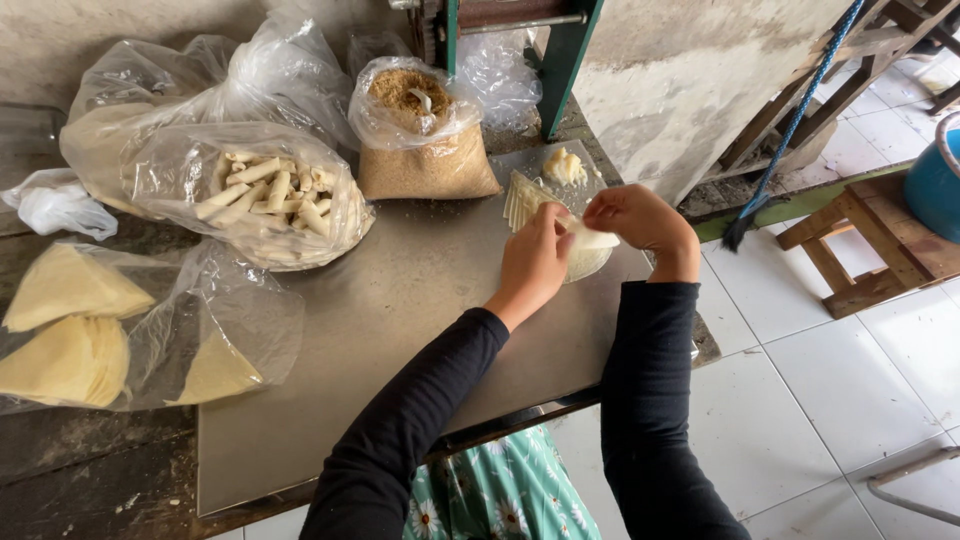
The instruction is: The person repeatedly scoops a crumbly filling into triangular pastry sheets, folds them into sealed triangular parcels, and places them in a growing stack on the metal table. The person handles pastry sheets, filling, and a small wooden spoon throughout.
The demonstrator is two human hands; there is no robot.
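Both my hands work on a pale thin pastry wrapper (588, 250) lying on the metal sheet (400, 320). My left hand (535, 262) pinches one end of a rolled part of the wrapper, and my right hand (640, 218) grips the other end. Just beyond them lies a stack of folded wrappers (523, 197) and a small heap of pale filling (564, 166). The roll's middle is partly hidden by my fingers.
A clear bag of finished white rolls (268, 195) and an open bag of brown crumbs (425, 135) stand at the back. Bags of wrapper stacks (75, 330) lie left. A green machine frame (560, 60), wooden stools (860, 245) and a blue tub (935, 185) stand on the tiled floor at right.
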